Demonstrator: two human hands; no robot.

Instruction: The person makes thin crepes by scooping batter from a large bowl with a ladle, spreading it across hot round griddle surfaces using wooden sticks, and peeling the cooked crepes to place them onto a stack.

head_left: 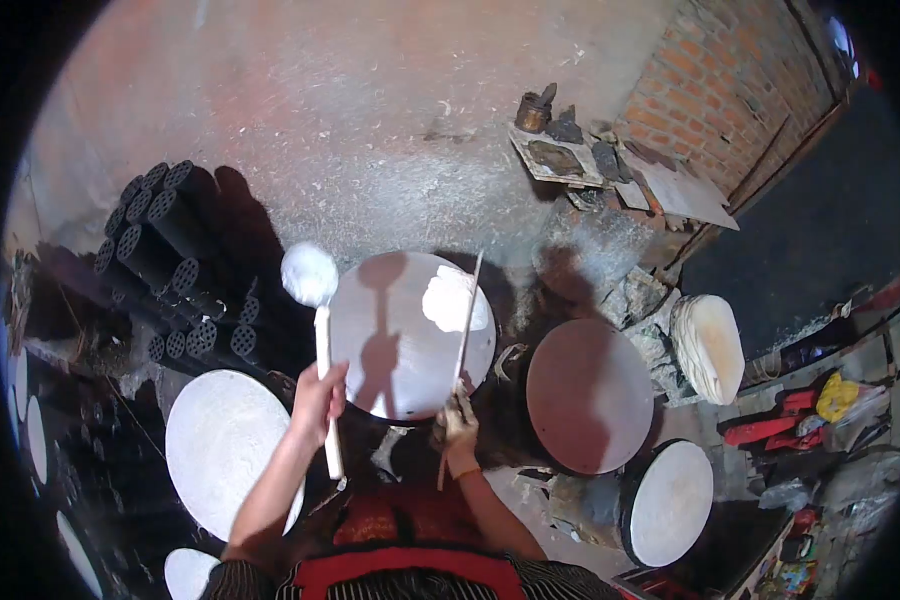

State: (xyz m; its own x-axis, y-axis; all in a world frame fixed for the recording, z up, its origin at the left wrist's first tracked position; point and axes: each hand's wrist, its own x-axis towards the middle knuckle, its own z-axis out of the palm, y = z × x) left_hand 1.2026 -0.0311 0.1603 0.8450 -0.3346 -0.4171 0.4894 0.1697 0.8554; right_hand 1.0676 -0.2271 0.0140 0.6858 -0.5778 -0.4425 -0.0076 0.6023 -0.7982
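My left hand point(320, 402) is closed around the pale handle of a ladle point(310, 275), whose white-coated round bowl is up beside the left edge of a round griddle point(390, 350). In my right hand point(457, 425) is a long thin stick point(467, 325), slanting upward over the griddle's right part. A white patch of batter point(450, 299) lies on the griddle at its upper right, partly behind the stick. Shadows of the ladle and my hand fall across the griddle's middle.
Black perforated cylinders point(175, 225) are stacked at left. A white-covered disc point(225, 450) is at lower left. Right of the griddle are a bare round plate point(590, 395), another pale disc point(675, 500) and a stack of thin round sheets point(715, 350). A cluttered ledge point(675, 185) stands behind.
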